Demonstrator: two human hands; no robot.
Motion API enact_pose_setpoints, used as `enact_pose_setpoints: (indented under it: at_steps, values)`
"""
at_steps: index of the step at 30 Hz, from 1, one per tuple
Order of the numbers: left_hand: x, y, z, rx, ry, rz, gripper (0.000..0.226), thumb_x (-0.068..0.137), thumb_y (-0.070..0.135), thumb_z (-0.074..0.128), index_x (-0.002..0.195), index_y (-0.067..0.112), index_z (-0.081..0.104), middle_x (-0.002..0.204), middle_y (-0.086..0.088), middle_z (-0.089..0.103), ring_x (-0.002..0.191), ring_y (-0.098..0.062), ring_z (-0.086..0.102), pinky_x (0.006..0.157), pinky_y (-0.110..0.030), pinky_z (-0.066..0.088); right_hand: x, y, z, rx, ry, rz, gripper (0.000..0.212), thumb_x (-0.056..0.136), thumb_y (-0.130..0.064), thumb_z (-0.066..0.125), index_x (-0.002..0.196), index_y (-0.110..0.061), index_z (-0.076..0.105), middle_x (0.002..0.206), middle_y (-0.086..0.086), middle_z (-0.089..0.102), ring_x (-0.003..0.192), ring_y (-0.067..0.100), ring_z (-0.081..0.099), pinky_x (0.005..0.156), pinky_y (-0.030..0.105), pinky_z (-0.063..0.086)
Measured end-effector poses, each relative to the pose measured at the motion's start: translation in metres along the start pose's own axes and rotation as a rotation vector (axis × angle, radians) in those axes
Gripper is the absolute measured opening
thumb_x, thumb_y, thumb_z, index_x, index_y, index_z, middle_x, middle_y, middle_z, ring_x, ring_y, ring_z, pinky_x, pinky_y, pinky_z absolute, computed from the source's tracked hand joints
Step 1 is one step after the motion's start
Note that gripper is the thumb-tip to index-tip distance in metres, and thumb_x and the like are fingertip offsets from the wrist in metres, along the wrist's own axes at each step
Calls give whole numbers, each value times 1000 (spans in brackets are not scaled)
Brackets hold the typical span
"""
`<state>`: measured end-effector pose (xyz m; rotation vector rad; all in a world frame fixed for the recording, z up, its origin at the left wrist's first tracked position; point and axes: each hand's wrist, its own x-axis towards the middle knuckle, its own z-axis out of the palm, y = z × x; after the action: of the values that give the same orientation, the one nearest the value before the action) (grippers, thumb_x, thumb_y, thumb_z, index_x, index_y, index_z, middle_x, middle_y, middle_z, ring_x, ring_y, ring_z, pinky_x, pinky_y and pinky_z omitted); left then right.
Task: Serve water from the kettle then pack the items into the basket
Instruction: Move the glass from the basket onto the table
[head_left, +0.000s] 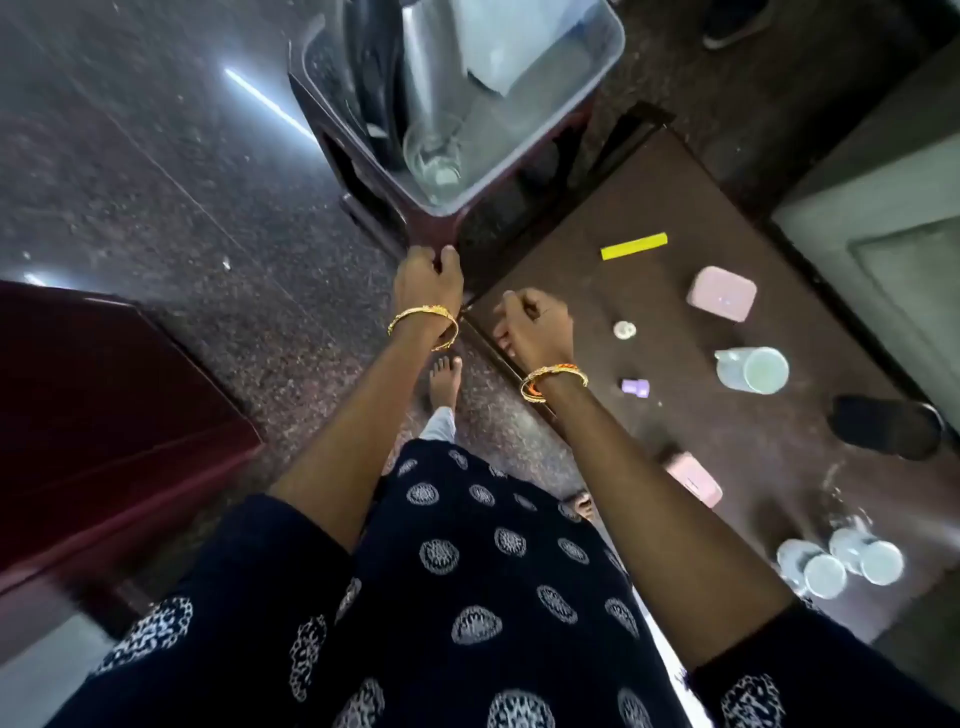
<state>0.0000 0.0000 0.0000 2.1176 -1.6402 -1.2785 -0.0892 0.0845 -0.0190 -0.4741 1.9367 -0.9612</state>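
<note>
A grey plastic basket (605, 62) stands on a maroon stool (363, 208) at the top middle. Inside it lie a steel kettle (431, 78), a clear glass (434, 156) and something pale and white. My left hand (428, 280) is closed on the stool's near corner, just below the basket. My right hand (532, 327) hangs over the near left corner of the brown table (597, 415) with its fingers curled; I see nothing in it. On the table stand a clear jug (750, 370) and two clear cups (839, 564).
Also on the table are a yellow strip (634, 246), two pink boxes (721, 293), a small white cap (624, 330), a small purple piece (636, 387) and a black object (888, 427). A maroon chair (104, 415) is at the left. My bare foot (444, 382) is on the speckled floor.
</note>
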Motion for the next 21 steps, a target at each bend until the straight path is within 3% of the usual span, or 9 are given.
enact_pose_setpoints:
  at_steps: [3,5,8,10,13,16,18,20,21]
  values:
    - [51,21,-23,-84,5,-16,39,93,35,45,114,4,55,117,-19,63,110,-33,56,91,-36,42,37,-37,30,-65,26,-8,24,84,-20,56,60,-20,59,52,0,62,47,9,54,49,28,46]
    - [82,34,-29,-47,7,-18,43,92,39,45,109,2,60,113,-21,65,105,-34,58,85,-36,44,64,-62,45,-97,50,-37,4,79,-20,62,76,-20,60,68,-2,64,59,10,56,60,34,50]
    - [111,39,-22,190,-55,-91,54,91,49,42,105,2,64,112,-23,66,105,-38,60,83,-39,47,106,-85,58,-365,-1,-144,58,74,-30,70,125,-15,45,120,8,50,104,22,53,90,37,48]
    - [116,39,-16,302,-111,-138,53,93,48,36,110,4,62,118,-22,64,113,-38,57,90,-41,47,125,-94,63,-575,-20,-212,83,73,-45,72,138,-12,32,137,13,38,123,33,38,103,42,37]
    - [121,37,-10,202,-102,-165,47,96,37,34,107,1,63,113,-25,66,109,-39,60,92,-42,49,143,-102,65,-722,-108,-273,80,71,-48,71,134,-11,38,133,15,47,124,36,38,102,46,37]
    - [118,39,-5,112,-25,-158,43,96,29,36,102,-2,65,103,-26,69,102,-40,63,88,-42,51,147,-107,65,-649,-149,-245,54,80,-25,63,128,-9,45,123,19,54,115,39,49,94,44,46]
    - [113,40,-2,90,37,-122,42,96,24,37,95,-6,65,95,-26,71,96,-38,65,79,-32,49,146,-111,65,-604,-85,-230,40,85,-9,52,125,-5,50,118,23,58,110,40,54,90,42,47]
    - [103,42,-1,41,100,-73,42,97,19,37,83,-8,66,84,-24,74,85,-36,67,62,-17,37,144,-112,65,-557,2,-230,34,86,-1,46,117,-2,57,110,25,63,103,41,57,88,42,49]
    - [96,44,-2,19,121,-44,43,97,16,37,79,-9,67,80,-24,74,79,-34,67,63,-15,34,140,-112,63,-517,42,-248,32,86,0,45,114,-1,60,106,25,64,100,41,59,86,43,50]
